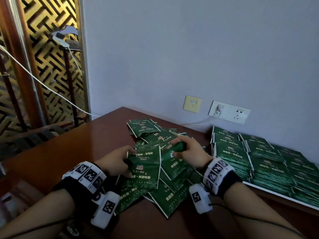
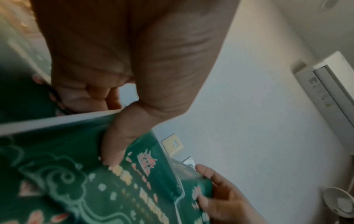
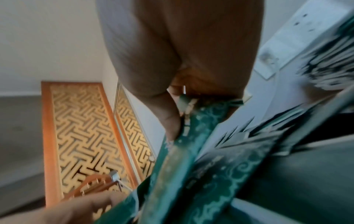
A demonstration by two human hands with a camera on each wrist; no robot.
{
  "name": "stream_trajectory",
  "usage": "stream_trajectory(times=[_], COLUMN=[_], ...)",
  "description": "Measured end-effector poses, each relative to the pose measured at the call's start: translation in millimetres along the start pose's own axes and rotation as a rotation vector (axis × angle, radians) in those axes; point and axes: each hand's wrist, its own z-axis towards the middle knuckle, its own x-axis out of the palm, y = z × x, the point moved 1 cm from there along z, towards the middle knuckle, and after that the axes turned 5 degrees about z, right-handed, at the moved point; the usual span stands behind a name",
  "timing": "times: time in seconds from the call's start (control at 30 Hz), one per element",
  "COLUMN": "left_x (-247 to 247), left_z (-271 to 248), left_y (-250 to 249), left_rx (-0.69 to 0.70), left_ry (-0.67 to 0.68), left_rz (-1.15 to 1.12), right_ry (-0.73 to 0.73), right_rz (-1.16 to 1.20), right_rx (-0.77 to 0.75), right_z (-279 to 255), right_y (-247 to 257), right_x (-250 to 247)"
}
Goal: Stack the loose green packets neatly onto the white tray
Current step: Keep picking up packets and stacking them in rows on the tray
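Note:
A loose heap of green packets (image 1: 155, 135) with pale print lies in the middle of the brown table. My left hand (image 1: 117, 161) pinches one green packet (image 1: 145, 168) by its left edge, thumb on top; the left wrist view shows that thumb (image 2: 114, 145) pressed on the packet (image 2: 80, 174). My right hand (image 1: 188, 150) grips another green packet (image 1: 174, 163) at its far end, the fingers curled round it (image 3: 184, 136). Both held packets sit just above the heap. Neat stacks of green packets (image 1: 259, 157) cover the white tray (image 1: 283, 197) at the right.
The grey wall stands close behind the heap, with a cream switch plate (image 1: 192, 104) and a white socket (image 1: 229, 112) holding a plug and cable. A lattice screen (image 1: 43, 66) stands at the left. Bare tabletop (image 1: 69, 149) lies left of the heap.

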Motion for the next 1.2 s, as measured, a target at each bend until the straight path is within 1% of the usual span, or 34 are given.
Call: stream_trajectory(times=[0.1, 0.13, 0.27, 0.37, 0.43, 0.5, 0.57, 0.63, 0.7, 0.77, 0.8, 0.87, 0.93, 0.97, 1.03, 1.1, 1.2], left_x=[7, 9, 16, 22, 26, 30, 36, 43, 51, 57, 60, 65, 70, 75, 89, 104, 115], left_z=[3, 4, 5, 6, 4, 4, 3, 3, 7, 14, 20, 30, 37, 42, 51, 57, 67], left_y=[-4, -8, -41, -83, -111, -143, -175, -207, -238, -266, -281, -309, -328, -335, -342, -343, -344], left_rx=[0.044, 0.063, 0.211, 0.333, 0.403, 0.484, 0.556, 0.636, 0.71, 0.728, 0.729, 0.72, 0.707, 0.702, 0.705, 0.701, 0.687], left_ry=[0.013, 0.011, -0.012, -0.011, -0.027, -0.049, -0.067, -0.084, -0.08, -0.06, -0.059, -0.064, -0.046, -0.03, 0.006, 0.064, 0.06], left_rz=[-0.087, -0.104, -0.095, -0.032, 0.039, 0.111, 0.118, 0.134, 0.106, -0.003, -0.029, -0.065, -0.132, -0.178, -0.236, -0.227, -0.248], right_ry=[-0.03, -0.039, -0.095, -0.099, -0.069, 0.023, 0.123, 0.157, 0.146, 0.098, 0.048, -0.102, -0.212, -0.222, -0.181, -0.127, -0.062], right_rz=[0.158, 0.173, 0.07, -0.128, -0.288, -0.485, -0.679, -0.74, -0.715, -0.598, -0.507, -0.34, -0.255, -0.238, -0.256, -0.349, -0.463], right_rx=[0.044, 0.053, 0.1, 0.119, 0.1, 0.102, 0.125, 0.148, 0.166, 0.152, 0.142, 0.125, 0.13, 0.133, 0.114, 0.084, 0.067], right_z=[-43, -58, -100, -128, -141, -153, -164, -175, -187, -200, -206, -217, -223, -226, -227, -226, -224], right_y=[-10, -12, -27, -40, -43, -44, -51, -60, -67, -77, -83, -95, -103, -106, -108, -112, -121], right_x=[-28, -38, -76, -103, -119, -132, -139, -147, -157, -169, -177, -193, -204, -208, -209, -208, -209])
